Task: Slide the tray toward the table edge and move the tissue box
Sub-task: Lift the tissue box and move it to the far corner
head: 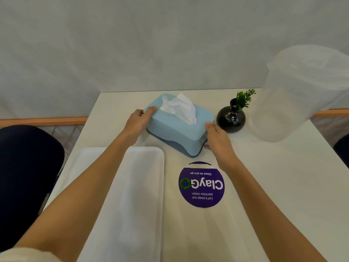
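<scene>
A light blue tissue box (pixel 176 129) with a white tissue sticking out of its top stands near the far middle of the white table. My left hand (pixel 138 123) grips its left end, thumb on the top edge. At the box's right end is my right hand (pixel 217 138), thumb on top and fingers down the side. A white rectangular tray (pixel 143 186) lies lengthwise at the near left of the table, partly under my left forearm, its left side close to the table's left edge.
A round black vase (pixel 230 118) with a green sprig stands just right of the box, close to my right hand. A translucent plastic jug (pixel 298 95) sits at the far right. A purple round sticker (pixel 201 186) lies on the table (pixel 273 176). A dark chair (pixel 24 167) is at left.
</scene>
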The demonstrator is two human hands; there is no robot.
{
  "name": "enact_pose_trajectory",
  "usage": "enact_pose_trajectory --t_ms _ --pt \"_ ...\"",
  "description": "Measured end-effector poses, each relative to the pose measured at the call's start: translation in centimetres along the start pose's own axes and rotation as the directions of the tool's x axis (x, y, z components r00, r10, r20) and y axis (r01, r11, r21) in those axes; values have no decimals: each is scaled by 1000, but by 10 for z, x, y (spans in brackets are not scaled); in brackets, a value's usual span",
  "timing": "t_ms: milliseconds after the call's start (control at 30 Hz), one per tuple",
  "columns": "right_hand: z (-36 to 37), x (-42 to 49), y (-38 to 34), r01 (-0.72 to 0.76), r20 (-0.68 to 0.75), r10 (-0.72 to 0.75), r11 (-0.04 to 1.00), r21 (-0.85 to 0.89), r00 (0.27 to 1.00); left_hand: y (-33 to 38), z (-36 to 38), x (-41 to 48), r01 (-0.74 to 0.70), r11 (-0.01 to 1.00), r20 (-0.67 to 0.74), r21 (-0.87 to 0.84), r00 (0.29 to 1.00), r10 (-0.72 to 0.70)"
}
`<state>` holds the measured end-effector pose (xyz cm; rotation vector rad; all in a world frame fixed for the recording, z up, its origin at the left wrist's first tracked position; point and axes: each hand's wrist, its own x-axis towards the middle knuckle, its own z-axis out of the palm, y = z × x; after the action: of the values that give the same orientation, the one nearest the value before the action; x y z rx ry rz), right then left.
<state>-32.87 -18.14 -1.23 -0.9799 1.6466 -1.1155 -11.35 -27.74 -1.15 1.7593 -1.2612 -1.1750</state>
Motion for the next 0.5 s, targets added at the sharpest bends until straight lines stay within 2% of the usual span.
enact_pose_trajectory --t_ms 133,300,500 --pt "13 -6 0 3 48 -2 1000 -26 999 2 -2 -4 77 994 50 -81 996 -74" --pt "23 -1 -12 -45 11 45 999 -7 999 4 -12 -13 21 994 42 -103 999 -17" --pt "58 4 -43 70 38 -71 997 14 997 3 -61 -16 -48 991 -15 -126 999 47"
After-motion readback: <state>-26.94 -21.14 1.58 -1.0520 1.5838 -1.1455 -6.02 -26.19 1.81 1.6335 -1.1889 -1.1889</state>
